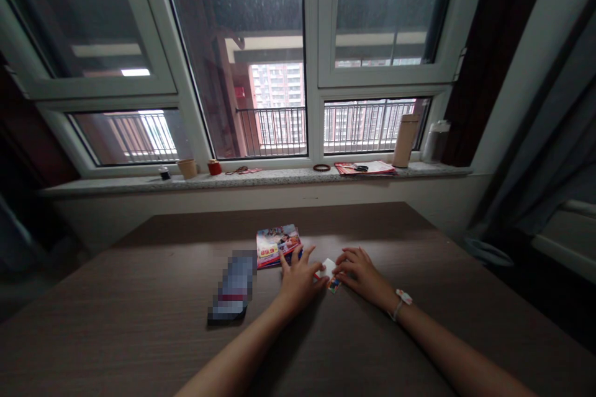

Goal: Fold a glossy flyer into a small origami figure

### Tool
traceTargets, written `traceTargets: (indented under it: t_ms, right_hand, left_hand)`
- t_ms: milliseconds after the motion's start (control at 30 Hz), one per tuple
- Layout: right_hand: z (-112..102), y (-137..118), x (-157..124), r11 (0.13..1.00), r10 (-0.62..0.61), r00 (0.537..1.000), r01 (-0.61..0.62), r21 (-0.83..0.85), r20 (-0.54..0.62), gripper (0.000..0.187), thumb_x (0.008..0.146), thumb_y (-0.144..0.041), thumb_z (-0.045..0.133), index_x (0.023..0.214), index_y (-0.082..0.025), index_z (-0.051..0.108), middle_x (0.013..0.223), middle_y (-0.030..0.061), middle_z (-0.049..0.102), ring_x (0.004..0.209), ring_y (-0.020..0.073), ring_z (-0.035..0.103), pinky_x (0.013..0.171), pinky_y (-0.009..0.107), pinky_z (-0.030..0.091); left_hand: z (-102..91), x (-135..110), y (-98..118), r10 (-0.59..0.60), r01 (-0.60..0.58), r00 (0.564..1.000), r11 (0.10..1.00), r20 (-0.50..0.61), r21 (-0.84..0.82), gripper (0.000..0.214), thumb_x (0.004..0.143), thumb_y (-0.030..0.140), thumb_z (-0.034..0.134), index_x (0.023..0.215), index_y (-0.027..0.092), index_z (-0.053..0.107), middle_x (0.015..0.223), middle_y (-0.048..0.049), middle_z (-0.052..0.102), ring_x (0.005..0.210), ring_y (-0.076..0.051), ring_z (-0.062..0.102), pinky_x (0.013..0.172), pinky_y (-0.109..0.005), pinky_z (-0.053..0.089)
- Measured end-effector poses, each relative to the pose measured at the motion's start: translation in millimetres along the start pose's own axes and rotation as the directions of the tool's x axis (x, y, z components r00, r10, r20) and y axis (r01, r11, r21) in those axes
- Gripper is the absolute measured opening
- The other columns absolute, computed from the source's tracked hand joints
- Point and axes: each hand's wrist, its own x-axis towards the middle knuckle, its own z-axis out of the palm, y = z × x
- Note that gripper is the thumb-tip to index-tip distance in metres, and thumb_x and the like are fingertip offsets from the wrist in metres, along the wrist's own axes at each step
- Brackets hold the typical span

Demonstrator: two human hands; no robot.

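A small folded piece of paper (328, 267), white on one face with a colourful printed corner, lies on the table between my two hands. My left hand (300, 279) has its thumb at the paper's left edge, with the other fingers spread and some reaching over the corner of the flyers (274, 243). From the right, my right hand (365, 274) holds the paper's other edge with thumb and fingertips, its fingers curved. A bracelet (401, 301) circles the right wrist. My fingers cover part of the paper's edges.
A blurred-out phone-like object (235, 285) lies left of my hands on the brown table (139, 285). On the windowsill (279, 178) stand a tan cup (187, 168), a red spool-like item (214, 167), scissors (361, 168) on red papers, a beige bottle (405, 141) and a clear jug (435, 142).
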Motion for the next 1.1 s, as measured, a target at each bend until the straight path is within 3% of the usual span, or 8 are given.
traceTargets:
  t_ms: [133,333,500,867,1100]
  right_hand:
    - [5,7,1,0.996,0.094,0.996,-0.094,-0.008,-0.011,0.022,0.083,-0.045,0.062,0.102,-0.038,0.071,0.117,0.0042,0.058,0.121,0.028,0.042,0.107,0.053,0.029]
    - [0,4,4,0.972,0.232,0.966,-0.224,-0.076,0.118,0.034,0.083,-0.051,0.058,0.117,-0.046,0.061,0.141,0.0014,0.041,0.138,0.0338,0.02,0.109,0.066,0.008]
    - [-2,-7,9,0.943,0.323,0.93,-0.3,-0.144,0.173,0.039,0.085,-0.046,0.054,0.125,-0.046,0.054,0.151,-0.0005,0.029,0.142,0.0324,0.01,0.109,0.065,-0.001]
    - [2,-8,11,0.925,0.361,0.92,-0.333,-0.184,0.151,0.049,0.081,-0.044,0.059,0.129,-0.046,0.049,0.151,0.0028,0.028,0.143,0.0319,0.008,0.107,0.067,-0.001]
    - [3,-9,9,0.934,0.319,0.939,-0.288,-0.212,0.128,0.047,0.084,-0.044,0.056,0.13,-0.046,0.048,0.15,0.0045,0.03,0.142,0.0328,0.01,0.106,0.068,0.0]
  left_hand:
    - [-4.0,-1,1,0.013,-0.012,1.0,1.0,-0.014,0.028,0.026,0.077,0.043,0.068,0.102,0.038,0.065,0.149,0.0032,0.035,0.139,-0.036,0.017,0.101,-0.073,-0.013]
    - [-10.6,0,2,0.02,-0.02,1.0,0.999,0.005,0.038,0.032,0.079,0.049,0.064,0.111,0.043,0.063,0.151,0.0047,0.032,0.14,-0.039,0.013,0.099,-0.075,-0.014]
    - [-18.7,1,2,0.03,-0.031,0.999,0.996,0.023,0.082,0.039,0.08,0.062,0.055,0.116,0.047,0.062,0.153,0.0062,0.028,0.14,-0.04,0.014,0.1,-0.073,-0.016]
    - [-15.3,1,-2,0.0,-0.002,1.0,0.995,0.021,0.104,0.045,0.078,0.069,0.051,0.117,0.049,0.06,0.154,0.006,0.028,0.14,-0.042,0.013,0.099,-0.073,-0.017]
    - [-17.5,-2,0,0.006,-0.009,1.0,0.996,0.029,0.094,0.045,0.08,0.066,0.05,0.121,0.049,0.058,0.151,0.0049,0.032,0.14,-0.04,0.013,0.101,-0.071,-0.017]
